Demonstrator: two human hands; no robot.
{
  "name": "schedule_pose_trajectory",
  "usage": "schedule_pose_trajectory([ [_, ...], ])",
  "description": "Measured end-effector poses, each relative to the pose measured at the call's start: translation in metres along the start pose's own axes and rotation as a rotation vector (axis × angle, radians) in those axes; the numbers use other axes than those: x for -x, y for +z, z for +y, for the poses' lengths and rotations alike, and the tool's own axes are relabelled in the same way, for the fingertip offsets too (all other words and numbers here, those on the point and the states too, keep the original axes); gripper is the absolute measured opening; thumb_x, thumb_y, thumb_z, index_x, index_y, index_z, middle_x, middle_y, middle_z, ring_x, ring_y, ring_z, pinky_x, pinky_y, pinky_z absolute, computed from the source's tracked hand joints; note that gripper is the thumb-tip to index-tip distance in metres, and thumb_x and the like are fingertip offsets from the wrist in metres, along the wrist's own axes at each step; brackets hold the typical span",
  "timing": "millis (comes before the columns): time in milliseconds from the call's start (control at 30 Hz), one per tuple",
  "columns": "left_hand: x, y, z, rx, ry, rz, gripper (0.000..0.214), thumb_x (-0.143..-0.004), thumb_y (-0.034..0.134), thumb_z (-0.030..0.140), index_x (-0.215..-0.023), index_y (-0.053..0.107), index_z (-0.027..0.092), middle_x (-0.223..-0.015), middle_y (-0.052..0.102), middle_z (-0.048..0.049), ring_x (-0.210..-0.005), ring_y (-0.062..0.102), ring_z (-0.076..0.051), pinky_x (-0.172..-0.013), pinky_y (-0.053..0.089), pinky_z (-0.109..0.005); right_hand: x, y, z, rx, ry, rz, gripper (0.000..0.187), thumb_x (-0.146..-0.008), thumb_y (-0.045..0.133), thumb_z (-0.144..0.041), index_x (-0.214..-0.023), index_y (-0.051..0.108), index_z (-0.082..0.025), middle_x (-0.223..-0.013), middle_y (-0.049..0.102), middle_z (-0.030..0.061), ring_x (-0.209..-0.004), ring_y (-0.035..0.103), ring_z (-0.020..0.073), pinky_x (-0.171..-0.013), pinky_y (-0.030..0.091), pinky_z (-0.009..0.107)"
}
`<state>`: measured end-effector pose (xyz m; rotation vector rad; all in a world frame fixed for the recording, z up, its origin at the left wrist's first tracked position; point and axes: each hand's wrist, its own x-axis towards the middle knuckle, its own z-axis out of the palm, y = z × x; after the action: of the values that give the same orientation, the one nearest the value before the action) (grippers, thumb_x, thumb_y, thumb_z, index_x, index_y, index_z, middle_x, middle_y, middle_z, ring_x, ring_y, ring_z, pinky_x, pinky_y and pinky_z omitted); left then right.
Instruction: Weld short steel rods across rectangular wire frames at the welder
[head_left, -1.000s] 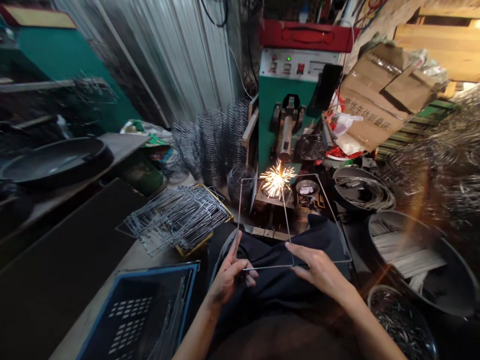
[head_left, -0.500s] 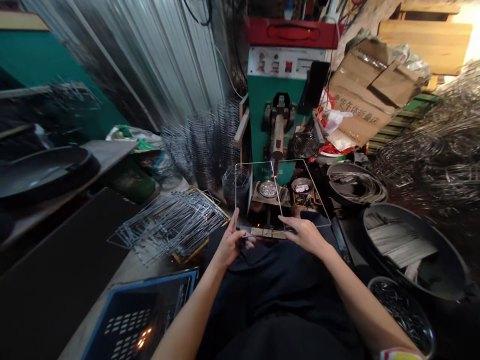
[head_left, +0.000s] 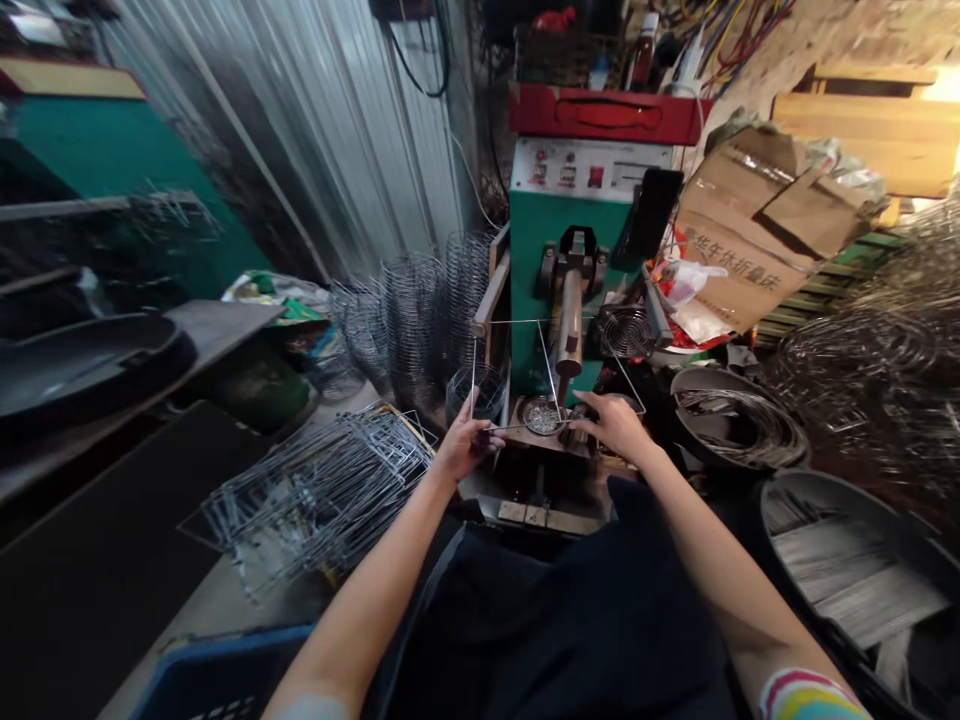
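Pinching thin rectangular wire frame point(head_left: 548, 368) with left hand point(head_left: 460, 450), twelve o'clock; had right hand point(head_left: 619, 430) at near edge, pinch unclear. Saw silvery bits point(head_left: 542, 416) in round dish point(head_left: 524, 418), straight wires point(head_left: 862, 590) in dark pan point(head_left: 767, 512), two o'clock.

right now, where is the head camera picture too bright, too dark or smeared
Head view: glare washes out the upper right corner by the wooden boards; the black panel at lower left sinks into shadow; the wire heap at the right edge looks smeared, while the green machine is clearer; the wire frame shows only as thin lines.
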<state>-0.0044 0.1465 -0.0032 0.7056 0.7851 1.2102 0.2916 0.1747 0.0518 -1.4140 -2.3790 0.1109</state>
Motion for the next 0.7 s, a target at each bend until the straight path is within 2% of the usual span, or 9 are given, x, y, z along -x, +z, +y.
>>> schedule_pose_trajectory([
  [167, -0.015, -0.001, 0.004, 0.024, 0.001, 0.008, 0.100, -0.078, 0.060, 0.011, -0.156, 0.002, 0.031, -0.071, 0.070, -0.0028, -0.056, 0.068, -0.017, -0.050, 0.048, -0.022, -0.017, 0.010, 0.011, -0.071, 0.008, 0.053, 0.050, -0.088, 0.068, -0.041, -0.131, 0.060, -0.018, -0.106, 0.074, 0.0096, -0.097, 0.069, 0.0260, -0.083, 0.050, 0.032],
  [333, -0.021, 0.001, 0.005, 0.040, 0.008, -0.003, 0.100, -0.077, 0.059, 0.010, -0.156, 0.002, 0.031, -0.071, 0.070, -0.0030, -0.054, 0.067, -0.017, -0.050, 0.048, -0.022, -0.023, 0.012, 0.016, -0.122, -0.008, 0.094, 0.048, -0.084, 0.072, -0.039, -0.127, 0.062, -0.018, -0.101, 0.074, 0.0083, -0.091, 0.070, 0.0253, -0.080, 0.051, 0.031],
  [533, -0.025, 0.002, 0.005, 0.032, 0.006, -0.018, 0.100, -0.078, 0.057, 0.010, -0.156, -0.001, 0.032, -0.068, 0.070, -0.0028, -0.055, 0.068, -0.018, -0.049, 0.047, -0.022, -0.024, 0.012, 0.018, -0.112, 0.011, 0.089, 0.045, -0.084, 0.071, -0.040, -0.123, 0.065, -0.019, -0.103, 0.074, 0.0096, -0.093, 0.070, 0.0266, -0.078, 0.052, 0.032],
  [700, -0.023, 0.001, 0.006, 0.004, 0.013, -0.006, 0.100, -0.079, 0.057, 0.010, -0.156, -0.004, 0.029, -0.072, 0.073, -0.0057, -0.056, 0.069, -0.018, -0.050, 0.048, -0.022, -0.021, 0.014, 0.024, -0.037, -0.007, 0.135, 0.044, -0.088, 0.065, -0.048, -0.121, 0.066, -0.019, -0.107, 0.073, 0.0115, -0.094, 0.069, 0.0275, -0.080, 0.051, 0.035],
])
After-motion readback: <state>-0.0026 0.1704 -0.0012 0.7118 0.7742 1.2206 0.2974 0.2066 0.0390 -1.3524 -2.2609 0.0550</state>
